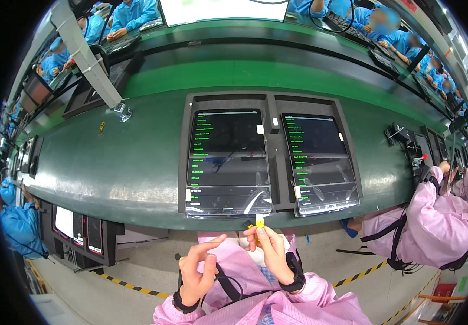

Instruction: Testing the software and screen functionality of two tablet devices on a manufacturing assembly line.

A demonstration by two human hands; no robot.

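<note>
My right hand [272,250] is closed at the fingertips on a small yellow piece [259,223] with a white tab and a black end, just off the table's near edge. Its exact kind is too small to make out. Beside it, my left hand [197,271] is raised with thumb and fingers apart and nothing in it. Both wrists wear black bands. In front of my hands lies a dark foam tray [276,104] with two compartments. Each bears a tablet, the left tablet [231,138] and right tablet [316,141], with green text lists and clear film on their screens.
A grey post [85,51] with a metal foot stands at the table's left; a small yellow item [102,128] lies near it. A black fixture [399,135] is at the right, by a co-worker in pink [426,222]. People in blue sit across the bench.
</note>
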